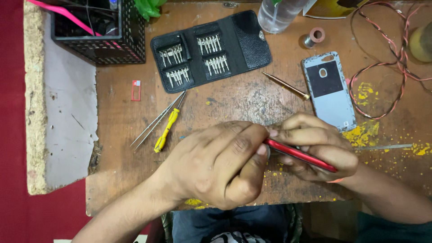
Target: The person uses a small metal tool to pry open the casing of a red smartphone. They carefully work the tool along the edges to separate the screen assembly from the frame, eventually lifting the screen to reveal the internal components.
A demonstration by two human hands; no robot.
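Observation:
A thin red-edged phone (300, 155) is held on its edge above the worn wooden table (234, 101). My right hand (315, 146) wraps around it from the right. My left hand (220, 164) covers its left end, with the thumb and fingers pressed at the edge. Whatever sits under my left fingers is hidden. A pale blue phone back cover (328, 90) lies face down just beyond my right hand.
An open black case of screwdriver bits (211, 49) lies at the back. Metal tweezers (155, 121), a yellow-handled tool (165, 130) and a brass screwdriver handle (287, 86) lie nearby. A black crate (112, 42), red twisted wire (387, 67), a solder spool (313, 37) and a clear bottle (279, 15) stand around.

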